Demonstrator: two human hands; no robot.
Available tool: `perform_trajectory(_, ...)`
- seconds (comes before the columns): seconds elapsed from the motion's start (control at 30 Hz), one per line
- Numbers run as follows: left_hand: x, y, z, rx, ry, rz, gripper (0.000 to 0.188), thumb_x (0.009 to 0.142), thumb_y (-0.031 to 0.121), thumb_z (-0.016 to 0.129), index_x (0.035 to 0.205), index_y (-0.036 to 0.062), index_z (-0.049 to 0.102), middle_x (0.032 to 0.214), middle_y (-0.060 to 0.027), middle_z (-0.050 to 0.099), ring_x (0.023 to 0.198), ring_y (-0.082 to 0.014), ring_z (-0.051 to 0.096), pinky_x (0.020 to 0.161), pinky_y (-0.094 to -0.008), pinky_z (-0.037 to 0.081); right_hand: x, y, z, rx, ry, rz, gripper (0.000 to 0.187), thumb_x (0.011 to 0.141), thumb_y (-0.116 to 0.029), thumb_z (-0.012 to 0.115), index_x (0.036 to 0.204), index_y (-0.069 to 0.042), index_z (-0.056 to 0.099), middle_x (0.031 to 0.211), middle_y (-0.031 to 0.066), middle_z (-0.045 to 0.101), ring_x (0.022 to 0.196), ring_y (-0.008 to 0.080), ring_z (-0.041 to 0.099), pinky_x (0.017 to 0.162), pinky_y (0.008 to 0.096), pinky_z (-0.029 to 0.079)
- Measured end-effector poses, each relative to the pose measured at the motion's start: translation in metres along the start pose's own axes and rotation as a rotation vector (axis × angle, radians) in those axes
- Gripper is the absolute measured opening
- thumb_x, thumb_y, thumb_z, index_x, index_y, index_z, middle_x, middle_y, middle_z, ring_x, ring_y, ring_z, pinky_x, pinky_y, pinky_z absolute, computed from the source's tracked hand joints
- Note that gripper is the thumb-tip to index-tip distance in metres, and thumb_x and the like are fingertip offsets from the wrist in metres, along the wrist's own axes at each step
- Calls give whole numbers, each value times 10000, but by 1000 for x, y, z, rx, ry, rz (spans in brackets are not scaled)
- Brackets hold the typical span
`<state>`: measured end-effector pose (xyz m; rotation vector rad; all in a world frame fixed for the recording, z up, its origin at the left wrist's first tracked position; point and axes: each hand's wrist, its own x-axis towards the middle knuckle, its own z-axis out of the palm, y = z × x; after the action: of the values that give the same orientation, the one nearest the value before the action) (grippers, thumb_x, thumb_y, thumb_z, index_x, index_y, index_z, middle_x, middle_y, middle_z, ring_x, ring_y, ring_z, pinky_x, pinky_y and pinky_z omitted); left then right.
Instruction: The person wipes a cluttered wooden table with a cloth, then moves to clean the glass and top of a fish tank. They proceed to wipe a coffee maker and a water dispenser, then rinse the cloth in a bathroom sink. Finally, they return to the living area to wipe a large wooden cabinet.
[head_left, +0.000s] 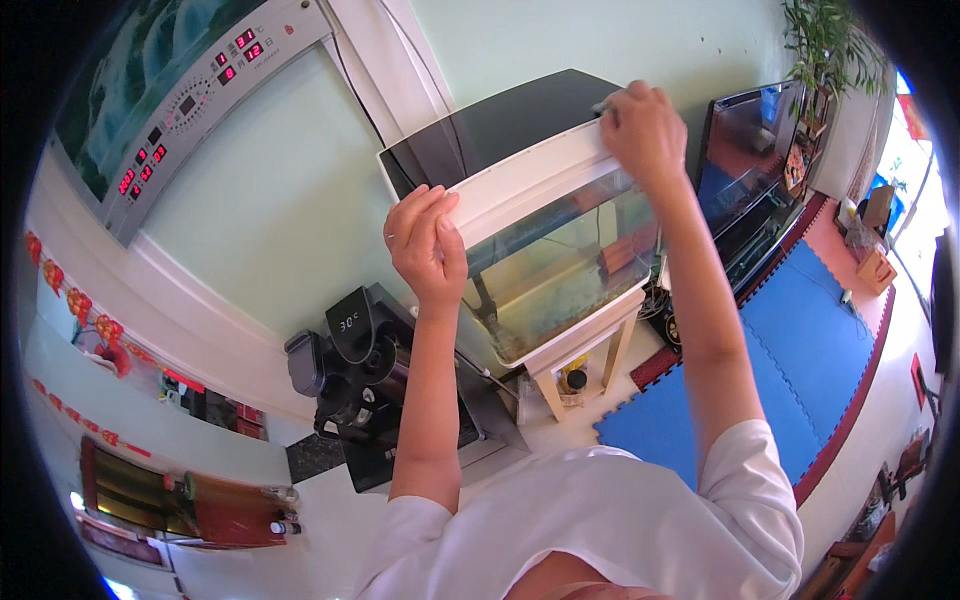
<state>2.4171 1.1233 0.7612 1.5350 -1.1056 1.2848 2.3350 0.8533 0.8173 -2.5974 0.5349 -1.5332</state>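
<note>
A fish tank (560, 265) with murky, yellowish water stands in front of me, topped by a white-framed hood (530, 178) with a glossy dark lid (510, 115). My left hand (428, 245) is closed over the front left corner of the white frame, thumb to the front. At the lid's right end, my right hand (645, 135) is closed, its fingertips bent down onto the dark surface. A small greyish bit shows at those fingertips, too small to name. Inside the tank, a reddish block-like piece (627, 252) shows through the glass.
The tank rests on a pale wooden stand (590, 335). Left of it is a black water dispenser (375, 370). A television (750, 140) stands to the right, beside a leafy plant (830, 45). Blue foam mats (790, 330) cover floor at right. A lit wall clock (185, 105) hangs upper left.
</note>
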Motion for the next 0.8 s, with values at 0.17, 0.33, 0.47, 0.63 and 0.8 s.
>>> perform_trajectory(0.17, -4, -5, -1, 13, 0, 19, 244, 938, 100, 496, 981, 1, 716, 1077, -110, 684, 1078, -284, 610, 966, -402, 440, -59, -93, -14, 428, 18, -468, 169, 700, -148, 679, 868, -130, 688, 929, 71, 586, 889, 282, 579, 718, 408, 541)
perform_trajectory(0.33, -2, -6, -3, 1, -13, 41, 248, 939, 85, 490, 977, -18, 713, 1093, -109, 680, 1082, -277, 604, 955, -403, 453, -52, -44, 10, 346, 358, -310, 207, 713, -100, 667, 912, -141, 710, 933, 63, 616, 870, 272, 604, 716, 384, 538)
perform_trajectory(0.47, -4, -5, 4, -27, -2, 30, 254, 946, 89, 483, 979, -16, 712, 1090, -109, 680, 1084, -277, 604, 952, -398, 460, -40, 57, 37, 200, 572, 162, 215, 847, -191, 649, 1046, -180, 729, 1027, 117, 614, 1017, 335, 563, 887, 434, 474)
perform_trajectory(0.63, -7, -8, -1, -23, -4, 35, 250, 954, 91, 479, 1002, -9, 703, 1079, -116, 678, 1086, -285, 605, 945, -400, 468, -80, -7, 55, 467, 609, 124, 321, 803, -44, 660, 1098, -155, 723, 1113, 148, 612, 1081, 351, 532, 964, 442, 415)
perform_trajectory(0.8, -2, -4, 1, -24, -14, 50, 258, 968, 101, 465, 1011, -6, 697, 1087, -130, 671, 1078, -291, 607, 948, -403, 471, -150, -61, 65, 470, 321, -476, 461, 665, 28, 627, 1034, -217, 755, 1166, 28, 649, 1030, 257, 590, 891, 389, 460)
